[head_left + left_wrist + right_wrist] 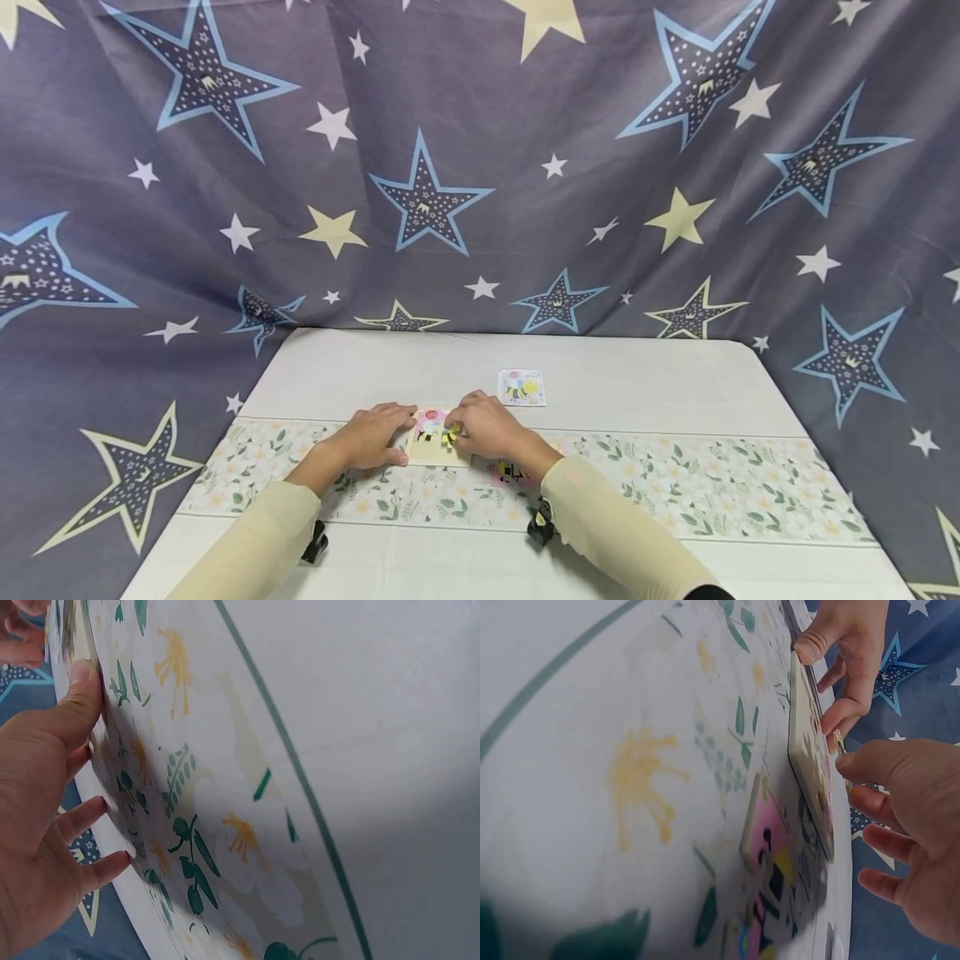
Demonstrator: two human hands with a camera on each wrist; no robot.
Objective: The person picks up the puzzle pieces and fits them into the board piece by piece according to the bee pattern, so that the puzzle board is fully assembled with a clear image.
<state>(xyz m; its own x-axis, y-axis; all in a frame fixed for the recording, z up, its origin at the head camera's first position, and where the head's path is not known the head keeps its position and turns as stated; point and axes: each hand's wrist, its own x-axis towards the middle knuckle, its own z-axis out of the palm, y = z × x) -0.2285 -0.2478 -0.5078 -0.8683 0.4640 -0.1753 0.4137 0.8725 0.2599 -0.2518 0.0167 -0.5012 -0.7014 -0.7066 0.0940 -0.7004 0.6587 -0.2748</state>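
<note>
A flat, cream puzzle board (438,454) lies on the table, with pink and bee-patterned pieces in its upper part. At its left edge rests my left hand (372,435), thumb at the near corner and fingers spread toward the far one. The thumb (82,682) touches the board's side in the left wrist view. My right hand (487,427) pinches a small yellow-and-black puzzle piece (451,435) between thumb and fingers over the board's right part. That piece (839,741) appears nearly edge-on in the right wrist view. Loose pink bee puzzle pieces (766,825) lie beside the board, partly under the right forearm.
Beyond the right hand lies a square bee picture card (522,388). The white table (360,379) carries a floral band (675,483) across its middle. A star-patterned curtain (480,167) hangs behind it. Dark wrist-camera mounts (541,525) sit under the sleeves.
</note>
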